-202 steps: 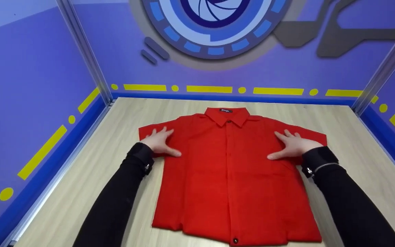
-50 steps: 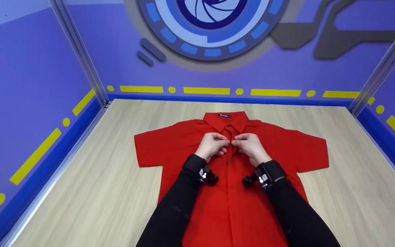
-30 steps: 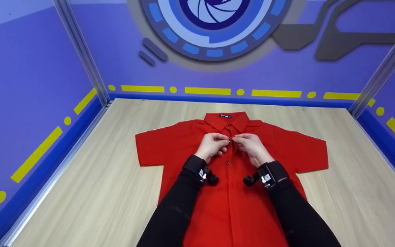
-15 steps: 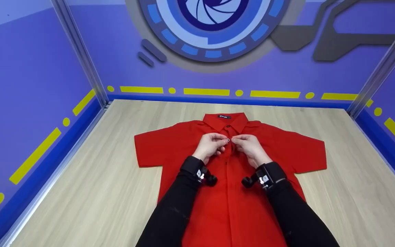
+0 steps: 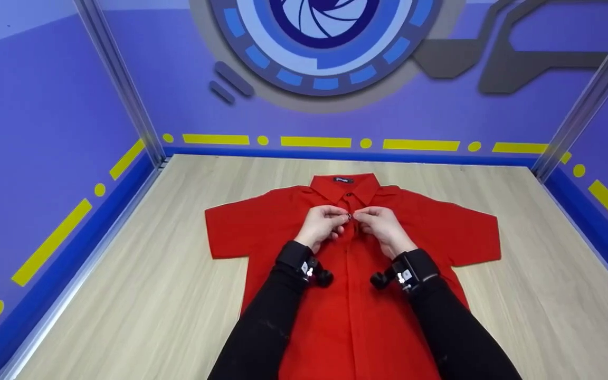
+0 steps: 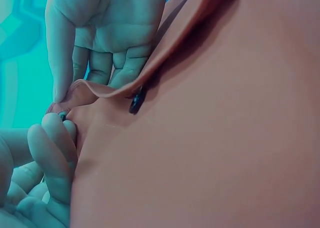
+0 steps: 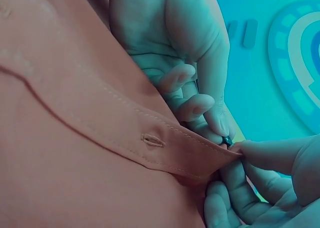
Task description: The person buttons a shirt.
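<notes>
A red short-sleeved shirt [image 5: 304, 316] lies front up, with its collar [image 5: 345, 189] toward the back wall. Just below the collar my two hands meet at the front opening. My left hand [image 5: 319, 226] pinches a small dark button [image 7: 228, 140] between thumb and fingertip. With my right hand [image 5: 384, 228] I pinch the edge of the buttonhole placket [image 7: 210, 155], lifted beside that button. A stitched buttonhole [image 7: 152, 140] shows farther along the placket. Another dark button [image 6: 136, 101] sits on the cloth under the raised edge. The collar button [image 5: 349, 195] shows above my hands.
The shirt is spread on a pale wooden table [image 5: 140, 285]. Blue-purple printed panels [image 5: 304, 119] stand at the back and both sides, with metal posts [image 5: 124, 89] at the corners. Black wrist cameras [image 5: 324, 278] jut inward from my wrists, close over the shirt front.
Several seconds ago my hands lay spread on the shirt near the sleeves. They have since come together below the collar, pinching button and placket. Over the last second they have barely moved.
</notes>
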The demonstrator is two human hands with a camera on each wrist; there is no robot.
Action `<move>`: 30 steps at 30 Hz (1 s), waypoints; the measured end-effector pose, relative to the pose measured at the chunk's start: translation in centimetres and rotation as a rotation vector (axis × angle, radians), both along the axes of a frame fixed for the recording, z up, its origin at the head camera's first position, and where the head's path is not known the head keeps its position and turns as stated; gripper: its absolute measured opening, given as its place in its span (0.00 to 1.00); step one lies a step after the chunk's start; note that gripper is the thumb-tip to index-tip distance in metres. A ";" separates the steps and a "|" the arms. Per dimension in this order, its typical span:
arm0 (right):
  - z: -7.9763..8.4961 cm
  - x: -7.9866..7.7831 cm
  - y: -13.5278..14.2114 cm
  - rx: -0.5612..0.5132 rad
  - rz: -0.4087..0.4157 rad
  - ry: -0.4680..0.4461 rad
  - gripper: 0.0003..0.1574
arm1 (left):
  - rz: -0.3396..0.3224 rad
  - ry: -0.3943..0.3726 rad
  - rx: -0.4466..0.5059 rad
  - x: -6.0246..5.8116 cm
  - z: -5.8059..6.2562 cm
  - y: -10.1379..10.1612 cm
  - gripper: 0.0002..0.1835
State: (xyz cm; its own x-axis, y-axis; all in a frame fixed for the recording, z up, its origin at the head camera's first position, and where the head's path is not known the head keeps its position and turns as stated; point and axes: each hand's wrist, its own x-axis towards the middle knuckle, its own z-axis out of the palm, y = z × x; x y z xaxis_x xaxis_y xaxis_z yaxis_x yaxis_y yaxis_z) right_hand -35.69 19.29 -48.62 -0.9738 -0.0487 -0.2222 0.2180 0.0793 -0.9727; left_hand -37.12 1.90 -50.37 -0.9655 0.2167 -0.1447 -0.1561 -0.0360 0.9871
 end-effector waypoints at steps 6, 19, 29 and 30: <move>0.0 0.0 0.1 0.010 0.001 0.028 0.18 | 0.025 0.019 -0.011 0.0 0.2 0.1 0.07; 0.1 -0.3 0.4 -0.032 0.006 0.062 0.16 | -0.002 0.041 0.021 -0.1 0.3 0.2 0.08; 0.2 -0.5 0.5 -0.026 0.036 0.022 0.18 | -0.015 0.060 0.057 -0.2 0.1 0.1 0.08; 0.2 -0.4 0.5 -0.023 0.041 0.016 0.18 | -0.017 0.061 0.055 -0.2 0.1 0.1 0.08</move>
